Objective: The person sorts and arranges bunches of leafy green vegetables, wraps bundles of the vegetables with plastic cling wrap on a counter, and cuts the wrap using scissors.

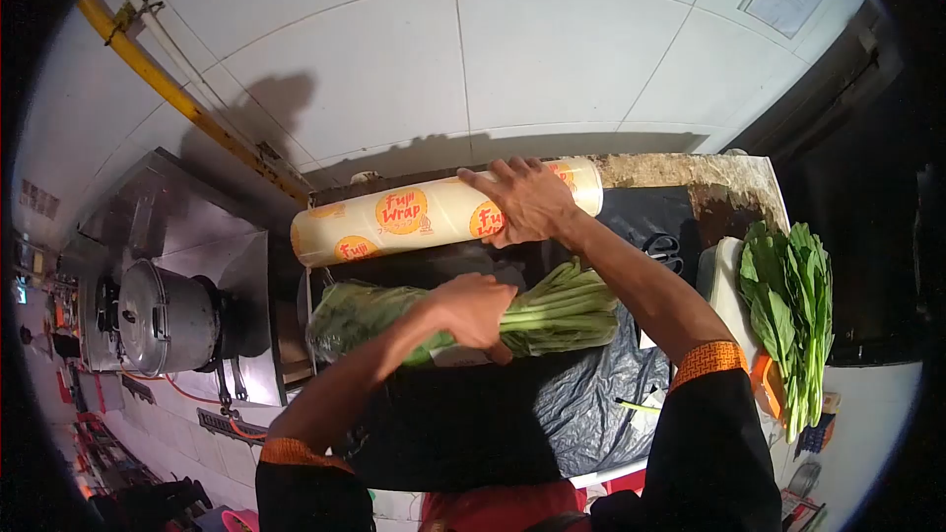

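A long roll of cling film (374,220), its wrapper printed "Fuji Wrap", lies across the back of the black-covered table. My right hand (529,199) grips the roll from above near its right end, fingers curved over it. Just in front of the roll is a bundle of leafy greens (562,312), leaves to the left, pale stalks to the right. Clear film covers the leafy part. My left hand (471,311) is closed over the middle of this bundle; its fingertips are partly hidden.
More leafy greens (788,315) lie on a white container (724,281) at the right, with an orange-handled thing (767,384) below them. Black scissors (663,252) rest near my right forearm. A lidded metal pot (163,315) stands left on a stove. Tiled wall (552,49) rises behind.
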Motion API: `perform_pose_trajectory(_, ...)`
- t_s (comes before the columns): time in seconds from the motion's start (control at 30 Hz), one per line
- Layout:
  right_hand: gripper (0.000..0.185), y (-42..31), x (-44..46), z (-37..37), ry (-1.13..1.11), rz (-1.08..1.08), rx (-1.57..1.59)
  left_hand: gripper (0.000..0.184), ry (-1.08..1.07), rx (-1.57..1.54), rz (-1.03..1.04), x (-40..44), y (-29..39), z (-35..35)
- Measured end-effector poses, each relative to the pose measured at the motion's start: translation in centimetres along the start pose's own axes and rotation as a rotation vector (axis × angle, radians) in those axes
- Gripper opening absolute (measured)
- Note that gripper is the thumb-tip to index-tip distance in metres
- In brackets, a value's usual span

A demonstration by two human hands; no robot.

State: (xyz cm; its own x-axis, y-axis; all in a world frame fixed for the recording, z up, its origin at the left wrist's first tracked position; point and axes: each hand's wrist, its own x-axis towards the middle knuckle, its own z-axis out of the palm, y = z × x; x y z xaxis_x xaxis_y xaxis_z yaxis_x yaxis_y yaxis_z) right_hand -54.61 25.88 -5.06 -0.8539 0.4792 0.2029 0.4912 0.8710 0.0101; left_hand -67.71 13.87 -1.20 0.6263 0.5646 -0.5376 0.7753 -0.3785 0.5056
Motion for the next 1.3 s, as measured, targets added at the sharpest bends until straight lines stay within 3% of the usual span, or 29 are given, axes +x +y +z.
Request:
perform_pose_trajectory(0.07,0.088,0.2,0.4,-0.2,-0.024,0.008,-0.001,0.062,-0.209,-0.166,0.158,1.6,-2.4,0.2)
perform_pose_trajectory(0.1,0.087,0.2,0.4,-0.2,-0.021,0.002,0.022,0.062,-0.21,-0.17,0.166,2.2,-3.1,-0.2)
perform_pose_trajectory(0.17,0.086,0.5,0.7,-0.1,-0.021,0.002,0.039,0.064,-0.44,-0.367,0.043,3.5,-4.5,-1.4)
perform_pose_trajectory(0.23,0.083,0.8,1.2,-0.2,-0.054,0.011,0.105,0.066,-0.424,-0.463,0.065,6.0,-7.7,0.9)
perform_pose_trajectory(0.3,0.083,1.0,1.3,-0.2,-0.045,0.013,0.108,0.08,-0.242,-0.429,0.033,7.3,-9.0,2.2)
perform_pose_trajectory(0.33,0.083,0.9,1.2,-0.2,-0.035,0.008,0.12,0.094,-0.061,-0.402,0.065,4.2,-5.6,-0.9)
perform_pose_trajectory(0.37,0.083,0.9,1.1,-0.2,-0.037,0.006,0.122,0.094,-0.06,-0.405,0.064,4.0,-5.1,-0.8)
perform_pose_trajectory(0.43,0.082,1.0,1.2,-0.3,-0.105,0.034,0.128,0.096,0.218,-0.079,-0.009,2.8,-3.9,-0.4)
perform_pose_trajectory(0.5,0.084,1.0,1.3,-0.2,-0.083,-0.004,0.095,0.097,0.259,0.017,-0.012,1.6,-2.4,1.5)
perform_pose_trajectory(0.57,0.086,1.4,0.8,-0.1,-0.072,-0.02,0.043,0.099,0.686,0.433,0.03,1.6,-0.9,5.2)
perform_pose_trajectory(0.7,0.09,1.3,-0.5,-0.4,-0.055,-0.034,0.004,0.095,0.663,0.346,-0.097,0.3,0.6,5.2)
perform_pose_trajectory(0.77,0.079,2.9,-2.9,-0.7,0.138,0.04,0.027,0.092,0.61,0.298,-0.097,0.5,0.2,4.3)
perform_pose_trajectory(0.8,0.067,3.3,-4.9,-3.1,0.073,0.186,0.199,0.09,0.524,0.284,-0.103,0.4,0.2,3.7)
perform_pose_trajectory(0.87,0.068,4.7,-11.0,-2.8,0.136,0.437,0.278,0.088,0.443,0.271,-0.105,0.4,-0.1,3.3)
perform_pose_trajectory(0.93,0.061,5.0,-17.2,-1.7,-0.063,0.414,0.21,0.094,0.447,0.308,-0.108,0.5,-0.2,3.5)
perform_pose_trajectory(0.97,0.061,4.7,-19.3,-1.4,-0.061,0.418,0.207,0.094,0.448,0.312,-0.104,0.4,0.0,3.3)
perform_pose_trajectory(1.03,0.05,4.5,-22.3,-1.2,-0.252,0.299,0.0,0.091,0.568,0.386,-0.048,-0.3,0.5,3.0)
perform_pose_trajectory(1.23,0.047,7.5,-23.2,-2.5,-0.377,0.347,-0.103,0.091,0.73,0.456,-0.054,0.0,0.7,4.5)
perform_pose_trajectory(1.3,0.049,7.9,-22.4,-2.3,-0.241,0.342,-0.124,0.096,0.64,0.45,-0.129,-0.1,1.5,5.6)
